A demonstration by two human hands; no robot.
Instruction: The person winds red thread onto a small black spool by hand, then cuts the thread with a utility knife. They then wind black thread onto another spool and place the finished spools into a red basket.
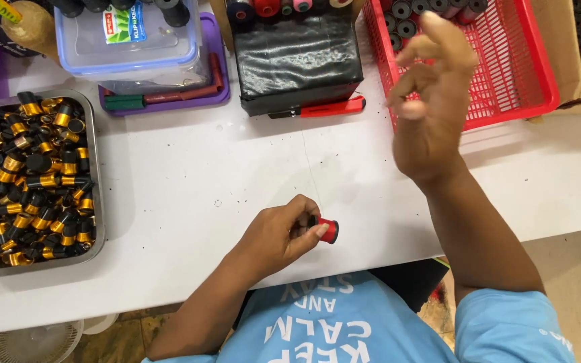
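- Landmark: white counter (203, 168); all places taken from it.
- Far left of counter: metal tray (95, 202) heaped with black-and-gold spools (31, 181).
- Back left of counter: clear lidded box (129, 40) sitting on a purple tray (218, 67).
- Near edge of counter, centre: left hand (277, 235), fingers (314, 230) clamped on a small spool of red thread (329, 230); the spool juts out past the fingertips to the right, just above the counter.
- Back centre of counter: black box (297, 57), red-handled cutter (327, 107) lying at its front.
- Right of centre: right hand (432, 107) raised above the counter, fingers apart and loosely curled, empty, motion-blurred.
- Back right: red plastic basket (512, 67) with dark spools (405, 20); the right hand partly covers it.
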